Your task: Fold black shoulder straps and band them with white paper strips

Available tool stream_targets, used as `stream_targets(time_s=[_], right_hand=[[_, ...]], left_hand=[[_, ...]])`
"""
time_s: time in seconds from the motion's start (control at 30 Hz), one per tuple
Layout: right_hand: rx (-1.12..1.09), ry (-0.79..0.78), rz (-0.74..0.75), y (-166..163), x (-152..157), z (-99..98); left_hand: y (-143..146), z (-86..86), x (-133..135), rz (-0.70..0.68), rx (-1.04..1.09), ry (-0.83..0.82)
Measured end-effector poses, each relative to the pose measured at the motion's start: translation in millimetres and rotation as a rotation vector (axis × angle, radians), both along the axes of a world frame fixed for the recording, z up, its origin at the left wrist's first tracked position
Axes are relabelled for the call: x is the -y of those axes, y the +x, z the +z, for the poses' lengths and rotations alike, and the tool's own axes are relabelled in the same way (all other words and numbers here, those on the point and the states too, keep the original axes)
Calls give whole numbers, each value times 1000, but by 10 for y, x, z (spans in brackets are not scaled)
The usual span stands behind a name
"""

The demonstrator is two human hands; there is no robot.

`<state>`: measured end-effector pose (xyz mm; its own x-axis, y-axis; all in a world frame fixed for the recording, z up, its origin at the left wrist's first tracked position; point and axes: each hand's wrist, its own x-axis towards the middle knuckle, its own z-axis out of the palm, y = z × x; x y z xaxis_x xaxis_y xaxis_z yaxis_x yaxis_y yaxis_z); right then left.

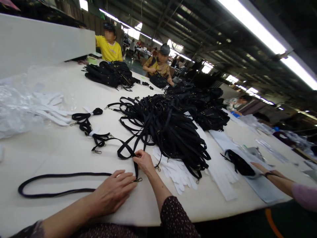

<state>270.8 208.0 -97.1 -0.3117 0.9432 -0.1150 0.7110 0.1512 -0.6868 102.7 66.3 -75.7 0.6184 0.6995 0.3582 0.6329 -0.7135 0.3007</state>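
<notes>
My left hand point(112, 191) lies flat on the white table point(61, 152), fingers spread, pressing down the end of a long black strap point(59, 183) that loops out to the left. My right hand point(143, 161) pinches another black strap point(126, 148) near its metal clasp, just beside the left hand's fingertips. That strap runs up toward a large heap of black straps point(168, 129) in the middle of the table. Two folded, tied strap bundles point(86, 124) lie left of the heap.
White gloves point(178, 173) lie under the heap's near edge. Clear plastic bags and more white gloves point(47, 109) sit at the left. Black bags point(111, 74) pile at the far end. Another person's arm point(279, 180) reaches in from the right; two people sit at the far side.
</notes>
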Motion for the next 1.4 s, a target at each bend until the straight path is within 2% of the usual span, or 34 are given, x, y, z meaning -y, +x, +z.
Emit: stream_targets(time_s=[0.03, 0.13, 0.2, 0.27, 0.37, 0.5, 0.57, 0.63, 0.73, 0.8, 0.87, 0.93, 1.0, 1.07, 1.17, 1.27, 1.4], right_hand=[[7, 6, 1, -9, 6, 4], [39, 31, 15, -21, 7, 34], [62, 59, 37, -16, 3, 61], [88, 96, 68, -2, -2, 85], [131, 161, 130, 18, -10, 113], [202, 245, 228, 15, 14, 136], [240, 274, 251, 9, 43, 140], [289, 306, 266, 8, 70, 137], [394, 381, 297, 17, 91, 119], [445, 418, 309, 21, 92, 110], [457, 431, 313, 17, 90, 114], [465, 437, 317, 6, 93, 132], [476, 438, 318, -5, 102, 155], [492, 436, 318, -10, 115, 170], [525, 437, 311, -4, 126, 164], [535, 451, 306, 9, 124, 128], [509, 500, 299, 23, 118, 55]], left_hand=[[166, -20, -115, -30, -4, -9], [517, -189, -375, -3, -44, -2], [561, -300, -433, -14, -69, 5], [452, -351, -384, -64, -85, 7], [121, -325, -146, -110, -68, -10], [-376, -313, 323, -4, 57, -87], [-653, -390, 584, 89, 92, -88], [-991, -514, 852, 204, 110, -17], [-1570, -676, 1205, 440, 5, 117], [-1874, -700, 1352, 590, -98, 155], [-1977, -642, 1382, 743, -126, 153], [-1830, -525, 1280, 807, -94, 142], [-1487, -385, 1072, 752, -58, 126], [-1079, -256, 819, 667, -68, 5], [-625, -146, 493, 597, -62, -81], [-477, -146, 328, 629, -33, -61], [-525, -177, 327, 659, -5, -90]])
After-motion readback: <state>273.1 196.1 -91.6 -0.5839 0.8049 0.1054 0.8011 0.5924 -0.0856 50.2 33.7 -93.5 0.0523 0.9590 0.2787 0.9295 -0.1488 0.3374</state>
